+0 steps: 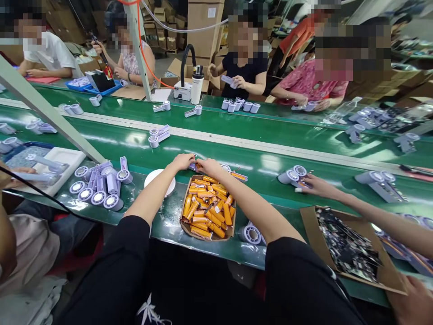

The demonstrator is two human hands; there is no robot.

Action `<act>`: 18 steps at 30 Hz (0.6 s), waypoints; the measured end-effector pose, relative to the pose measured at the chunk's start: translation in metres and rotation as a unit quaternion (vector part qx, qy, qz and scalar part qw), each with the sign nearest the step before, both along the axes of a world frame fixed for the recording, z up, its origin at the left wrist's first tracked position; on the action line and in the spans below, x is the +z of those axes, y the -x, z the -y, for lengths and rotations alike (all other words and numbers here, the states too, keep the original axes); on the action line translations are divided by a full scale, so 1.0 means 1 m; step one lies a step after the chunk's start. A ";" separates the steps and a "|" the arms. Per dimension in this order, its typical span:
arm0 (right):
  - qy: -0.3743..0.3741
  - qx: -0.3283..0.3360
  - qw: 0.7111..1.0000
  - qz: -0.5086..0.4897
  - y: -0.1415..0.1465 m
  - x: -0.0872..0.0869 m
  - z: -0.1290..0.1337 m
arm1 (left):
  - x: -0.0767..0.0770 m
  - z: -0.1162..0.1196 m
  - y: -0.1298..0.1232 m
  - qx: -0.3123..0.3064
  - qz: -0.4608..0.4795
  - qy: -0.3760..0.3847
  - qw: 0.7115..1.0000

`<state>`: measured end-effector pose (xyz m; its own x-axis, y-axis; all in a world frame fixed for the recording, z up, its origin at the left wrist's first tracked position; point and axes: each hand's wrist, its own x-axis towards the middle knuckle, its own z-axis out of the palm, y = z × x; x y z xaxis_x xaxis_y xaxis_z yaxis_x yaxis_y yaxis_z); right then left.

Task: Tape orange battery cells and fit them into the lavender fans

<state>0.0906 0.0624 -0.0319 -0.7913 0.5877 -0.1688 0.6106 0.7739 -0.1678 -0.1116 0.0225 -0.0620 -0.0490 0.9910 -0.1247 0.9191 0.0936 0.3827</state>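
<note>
Nearest, the cardboard box (pixel 231 231) is heaped with orange batteries (pixel 215 220); a lowered forearm could spill some. Beyond it, the left hand (pixel 184 161) and right hand (pixel 210 167) pinch a half-hidden purple part (pixel 193 167), which uneven grip could let slip.

We look out from a single camera on the person's head, facing forward and down between the two black sleeves (pixel 291 266), so that the left hand (pixel 184 161) and right hand (pixel 209 166) reach away from us near mid-view. Our view is wide: it takes in the nearby cardboard tray (pixel 187 231) below the hands, crosses the green belt (pixel 199 146), and reaches the people seated opposite (pixel 245 67) and the stacked cartons (pixel 203 27) farther back.
</note>
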 end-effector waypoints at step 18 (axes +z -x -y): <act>-0.040 0.036 0.997 0.058 0.000 0.002 -0.008 | 0.021 0.152 0.070 -0.072 0.041 -0.031 0.996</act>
<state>0.0905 0.0703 -0.0301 -0.8093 0.5457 -0.2172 0.5651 0.8243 -0.0348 -0.1819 -0.1292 -0.0410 0.1012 0.9930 -0.0610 0.8867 -0.0622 0.4582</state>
